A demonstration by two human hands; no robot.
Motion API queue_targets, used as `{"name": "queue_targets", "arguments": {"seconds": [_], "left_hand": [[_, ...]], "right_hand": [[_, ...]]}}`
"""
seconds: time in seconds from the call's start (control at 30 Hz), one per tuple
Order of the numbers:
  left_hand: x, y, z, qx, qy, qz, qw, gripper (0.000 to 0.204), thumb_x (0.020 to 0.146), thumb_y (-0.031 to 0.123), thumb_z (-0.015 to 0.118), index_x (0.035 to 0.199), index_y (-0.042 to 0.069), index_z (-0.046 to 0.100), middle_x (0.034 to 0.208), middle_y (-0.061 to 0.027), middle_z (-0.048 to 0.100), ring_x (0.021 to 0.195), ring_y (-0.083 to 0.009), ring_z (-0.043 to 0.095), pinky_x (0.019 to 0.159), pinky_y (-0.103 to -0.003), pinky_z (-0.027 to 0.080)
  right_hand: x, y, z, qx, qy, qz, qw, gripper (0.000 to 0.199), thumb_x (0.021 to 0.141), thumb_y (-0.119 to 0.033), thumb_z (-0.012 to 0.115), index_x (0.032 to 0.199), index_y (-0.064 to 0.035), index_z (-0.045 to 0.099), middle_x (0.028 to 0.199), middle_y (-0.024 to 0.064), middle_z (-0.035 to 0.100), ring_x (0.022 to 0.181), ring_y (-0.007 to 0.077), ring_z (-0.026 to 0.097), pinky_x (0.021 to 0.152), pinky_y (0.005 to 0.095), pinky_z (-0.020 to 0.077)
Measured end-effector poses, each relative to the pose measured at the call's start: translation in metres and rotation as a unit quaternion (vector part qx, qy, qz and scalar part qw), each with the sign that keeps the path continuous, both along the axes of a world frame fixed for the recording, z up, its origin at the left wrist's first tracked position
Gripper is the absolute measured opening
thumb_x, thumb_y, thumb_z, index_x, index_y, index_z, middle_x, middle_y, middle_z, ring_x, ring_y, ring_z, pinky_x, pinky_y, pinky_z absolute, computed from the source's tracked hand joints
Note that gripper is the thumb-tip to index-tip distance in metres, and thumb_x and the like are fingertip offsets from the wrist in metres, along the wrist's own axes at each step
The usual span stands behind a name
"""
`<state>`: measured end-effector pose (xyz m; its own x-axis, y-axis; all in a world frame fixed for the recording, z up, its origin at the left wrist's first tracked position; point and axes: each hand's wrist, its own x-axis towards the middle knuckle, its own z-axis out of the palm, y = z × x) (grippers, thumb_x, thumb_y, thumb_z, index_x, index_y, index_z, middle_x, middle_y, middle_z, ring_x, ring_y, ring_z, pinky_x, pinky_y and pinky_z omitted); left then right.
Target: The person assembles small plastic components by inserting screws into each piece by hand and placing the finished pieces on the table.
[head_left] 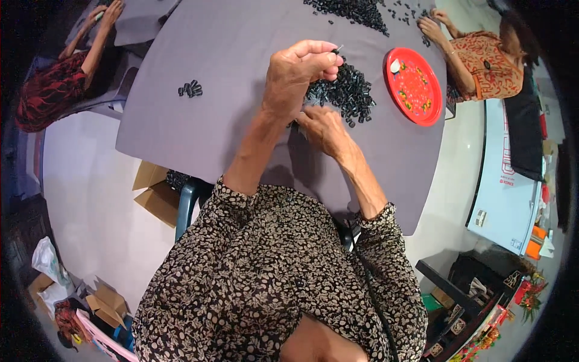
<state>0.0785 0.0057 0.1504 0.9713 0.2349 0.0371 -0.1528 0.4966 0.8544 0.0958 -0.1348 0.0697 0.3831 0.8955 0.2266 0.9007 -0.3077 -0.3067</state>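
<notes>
A thin, pale, pin-like piece (pixel 341 47) at upper centre slants toward the upper right along its long axis, pinched in the left hand (pixel 301 67). Below, the right hand (pixel 327 130) curls; its grip I cannot tell. Small black cylindrical pieces (pixel 357 96) lie heaped beside both.

black pile (pixel 354 93) was partly hidden by the left hand (pixel 295 73), thin thing (pixel 341 47) it held was too small to tell, far pile (pixel 363 13) was cut off
</notes>
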Motion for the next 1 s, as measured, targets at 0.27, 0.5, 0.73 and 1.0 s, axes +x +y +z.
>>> {"name": "queue_targets", "arguments": {"seconds": [0.27, 0.5, 0.73, 1.0], "left_hand": [[0.002, -0.002, -0.003, -0.026, -0.012, 0.012, 1.000, 0.027, 0.077, 0.012, 0.061, 0.097, -0.006, 0.057, 0.082, -0.0096, 0.063, 0.068, -0.0095, 0.057, 0.065, -0.022, 0.048], [0.000, -0.003, -0.004, -0.014, 0.003, -0.005, 1.000, 0.023, 0.082, 0.009, 0.058, 0.100, -0.005, 0.055, 0.086, -0.0105, 0.062, 0.071, -0.0124, 0.058, 0.070, -0.025, 0.049], [0.002, -0.015, -0.002, -0.016, -0.005, -0.032, 0.999, 0.020, 0.081, 0.009, 0.058, 0.097, -0.003, 0.057, 0.084, -0.0085, 0.063, 0.071, -0.0117, 0.058, 0.068, -0.025, 0.049], [-0.002, -0.025, 0.001, -0.033, -0.041, -0.064, 0.997, 0.019, 0.081, 0.006, 0.058, 0.098, -0.003, 0.058, 0.085, -0.0112, 0.064, 0.071, -0.0119, 0.058, 0.068, -0.025, 0.049]], "right_hand": [[0.006, -0.004, 0.005, -0.031, -0.019, -0.052, 0.998, 0.009, 0.066, -0.004, 0.055, 0.073, -0.0042, 0.048, 0.070, 0.0095, 0.048, 0.068, 0.0276, 0.053, 0.059, 0.0391, 0.0409], [0.022, -0.014, 0.001, 0.041, 0.081, -0.130, 0.987, 0.010, 0.066, -0.005, 0.057, 0.073, -0.0017, 0.051, 0.071, 0.0137, 0.056, 0.067, 0.0320, 0.056, 0.057, 0.0370, 0.0437], [0.043, -0.036, 0.046, 0.460, 0.565, -0.143, 0.671, 0.015, 0.079, -0.008, 0.058, 0.092, 0.0001, 0.058, 0.078, 0.0104, 0.058, 0.069, 0.0196, 0.058, 0.066, 0.0292, 0.0475], [0.043, -0.029, 0.082, 0.516, 0.578, -0.058, 0.630, 0.024, 0.077, -0.003, 0.058, 0.100, 0.0050, 0.054, 0.087, 0.0081, 0.055, 0.081, 0.0204, 0.056, 0.074, 0.0319, 0.0479]]}}
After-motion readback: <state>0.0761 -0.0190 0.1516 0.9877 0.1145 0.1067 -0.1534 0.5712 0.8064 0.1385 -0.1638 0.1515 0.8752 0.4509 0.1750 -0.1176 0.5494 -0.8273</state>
